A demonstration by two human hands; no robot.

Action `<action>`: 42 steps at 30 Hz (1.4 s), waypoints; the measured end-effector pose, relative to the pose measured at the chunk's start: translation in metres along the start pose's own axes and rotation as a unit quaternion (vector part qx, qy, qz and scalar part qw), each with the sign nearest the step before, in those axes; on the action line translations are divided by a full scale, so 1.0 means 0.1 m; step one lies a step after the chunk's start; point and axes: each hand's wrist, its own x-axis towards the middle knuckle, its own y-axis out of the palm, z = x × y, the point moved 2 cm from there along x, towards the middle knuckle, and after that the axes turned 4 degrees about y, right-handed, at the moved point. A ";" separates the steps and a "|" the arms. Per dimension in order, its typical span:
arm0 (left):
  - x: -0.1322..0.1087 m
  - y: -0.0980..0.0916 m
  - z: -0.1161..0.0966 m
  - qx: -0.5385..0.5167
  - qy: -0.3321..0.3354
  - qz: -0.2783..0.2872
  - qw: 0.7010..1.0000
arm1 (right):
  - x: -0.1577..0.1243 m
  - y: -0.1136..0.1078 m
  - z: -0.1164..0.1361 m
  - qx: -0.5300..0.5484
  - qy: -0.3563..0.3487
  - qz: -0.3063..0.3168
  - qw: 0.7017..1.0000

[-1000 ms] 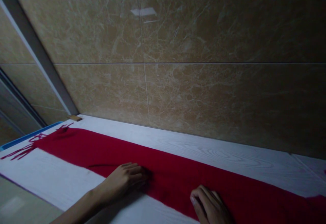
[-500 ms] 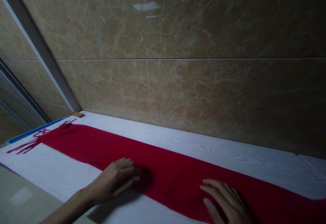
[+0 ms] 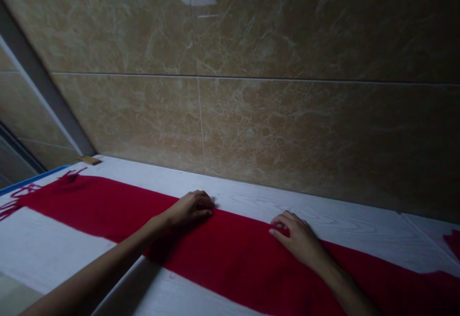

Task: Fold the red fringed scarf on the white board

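A white, wood-grained desk (image 3: 341, 218) is carrying a long red cloth (image 3: 230, 253), which is lying mostly flat and running from 9 o'clock toward 4 o'clock. Its fringe (image 3: 10, 206) is trailing loosely at the 9 o'clock end. A small brown block (image 3: 89, 160) is sitting at 10 o'clock, by the far corner. More red fabric (image 3: 454, 241) is showing at 3 o'clock.

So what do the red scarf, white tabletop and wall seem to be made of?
Red scarf: matte, fringed cloth, possibly wool; the fibre can't be confirmed. White tabletop: wood or wood-look laminate, judging by its grain. Wall: glossy, reflective tile, marble or imitation, given its veins and joints.
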 end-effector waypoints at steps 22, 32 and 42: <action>0.34 -0.10 0.42 -0.010 -0.169 0.063 0.984 | 0.29 -0.07 -0.28 -0.043 0.163 -0.013 0.986; 0.65 0.00 0.04 -0.065 -0.067 0.042 0.995 | 0.23 -0.26 -0.38 0.105 0.099 0.111 0.983; 0.72 0.13 -0.22 -0.161 -0.036 0.123 0.979 | 0.19 -0.30 -0.33 0.177 0.093 0.074 0.977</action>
